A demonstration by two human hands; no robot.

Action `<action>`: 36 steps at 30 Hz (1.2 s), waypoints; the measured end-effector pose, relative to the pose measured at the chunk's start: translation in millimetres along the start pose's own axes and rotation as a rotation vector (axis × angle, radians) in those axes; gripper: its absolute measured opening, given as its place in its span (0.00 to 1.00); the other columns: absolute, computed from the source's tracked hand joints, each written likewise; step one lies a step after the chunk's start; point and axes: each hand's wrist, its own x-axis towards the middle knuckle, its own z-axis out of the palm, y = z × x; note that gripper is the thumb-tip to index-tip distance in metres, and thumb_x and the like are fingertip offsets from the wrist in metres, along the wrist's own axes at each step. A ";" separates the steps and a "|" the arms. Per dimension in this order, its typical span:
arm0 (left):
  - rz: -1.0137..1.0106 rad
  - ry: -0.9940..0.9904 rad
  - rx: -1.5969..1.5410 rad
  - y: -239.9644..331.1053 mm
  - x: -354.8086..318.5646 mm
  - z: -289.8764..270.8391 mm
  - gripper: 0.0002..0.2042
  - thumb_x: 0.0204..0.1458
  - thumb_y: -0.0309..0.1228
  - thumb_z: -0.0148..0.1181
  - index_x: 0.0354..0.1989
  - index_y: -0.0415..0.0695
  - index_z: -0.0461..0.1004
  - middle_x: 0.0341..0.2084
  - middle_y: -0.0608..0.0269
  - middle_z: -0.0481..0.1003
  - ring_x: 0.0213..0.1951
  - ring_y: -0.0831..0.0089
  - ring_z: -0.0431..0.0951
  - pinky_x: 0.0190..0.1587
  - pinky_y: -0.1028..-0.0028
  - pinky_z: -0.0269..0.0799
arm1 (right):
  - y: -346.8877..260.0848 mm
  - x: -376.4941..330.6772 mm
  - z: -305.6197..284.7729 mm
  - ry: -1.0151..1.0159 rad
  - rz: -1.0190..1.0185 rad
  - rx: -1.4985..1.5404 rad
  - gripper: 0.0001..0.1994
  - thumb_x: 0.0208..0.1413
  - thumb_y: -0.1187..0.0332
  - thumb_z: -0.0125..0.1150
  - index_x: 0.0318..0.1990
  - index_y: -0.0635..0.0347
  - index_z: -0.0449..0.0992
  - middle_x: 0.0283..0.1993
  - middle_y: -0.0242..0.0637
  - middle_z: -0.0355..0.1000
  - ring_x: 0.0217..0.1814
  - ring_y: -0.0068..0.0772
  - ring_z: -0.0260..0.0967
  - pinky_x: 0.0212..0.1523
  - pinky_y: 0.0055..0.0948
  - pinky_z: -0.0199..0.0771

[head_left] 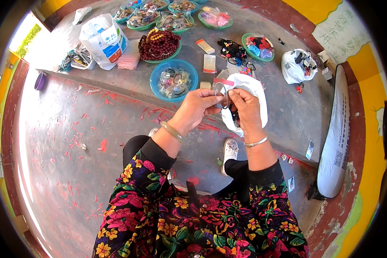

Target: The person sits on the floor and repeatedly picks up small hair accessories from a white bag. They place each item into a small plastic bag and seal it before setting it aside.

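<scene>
My left hand [196,106] and my right hand [247,108] meet in front of me, fingertips pinched on a small clear packet [220,89]. The packet has a pink-red strip along its top, and a thin dark loop shows at it; whether the loop is inside cannot be made out. Directly beyond and under my right hand an opened white bag [259,95] holds dark and red pieces, partly hidden by that hand. To the left of my hands, a blue plastic basin [154,81] holds several clear packets.
Dark red beads [159,45] fill a green basin beside a tall white bag [99,41]. Black cords [232,50] and small boxes [210,63] lie farther back. Another white bag [291,71] stands right; a long white sack [334,142] leans along the wall. Red scraps litter the floor.
</scene>
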 end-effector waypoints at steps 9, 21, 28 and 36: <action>-0.015 -0.043 -0.104 1.4 0.2 -0.7 0.07 0.53 0.24 0.54 0.38 0.34 0.73 0.32 0.61 0.75 0.29 0.78 0.75 0.32 0.83 0.75 | 0.4 -2.2 5.3 0.119 0.064 0.102 0.08 0.54 0.69 0.57 0.31 0.66 0.76 0.21 0.25 0.67 0.22 0.14 0.58 0.24 0.18 0.59; 0.011 0.061 -0.130 -6.5 -0.3 -6.9 0.06 0.53 0.22 0.53 0.37 0.33 0.71 0.32 0.58 0.74 0.33 0.72 0.77 0.36 0.79 0.76 | 5.8 -2.6 11.2 0.180 -0.034 0.058 0.08 0.55 0.70 0.56 0.32 0.67 0.75 0.23 0.27 0.69 0.24 0.15 0.61 0.26 0.17 0.61; 0.012 0.126 0.032 -4.0 -5.7 -10.8 0.06 0.52 0.23 0.54 0.36 0.33 0.71 0.31 0.59 0.74 0.32 0.74 0.77 0.36 0.78 0.76 | 7.1 -6.9 23.0 0.289 -0.024 0.127 0.08 0.55 0.70 0.55 0.31 0.66 0.76 0.22 0.25 0.69 0.22 0.13 0.58 0.23 0.16 0.57; 0.049 0.048 0.047 0.5 -10.3 -13.8 0.02 0.52 0.24 0.54 0.33 0.38 0.71 0.29 0.64 0.73 0.30 0.77 0.75 0.34 0.80 0.74 | 7.1 -9.8 27.5 0.257 0.021 0.188 0.07 0.55 0.70 0.55 0.31 0.63 0.76 0.22 0.26 0.70 0.22 0.13 0.61 0.22 0.15 0.58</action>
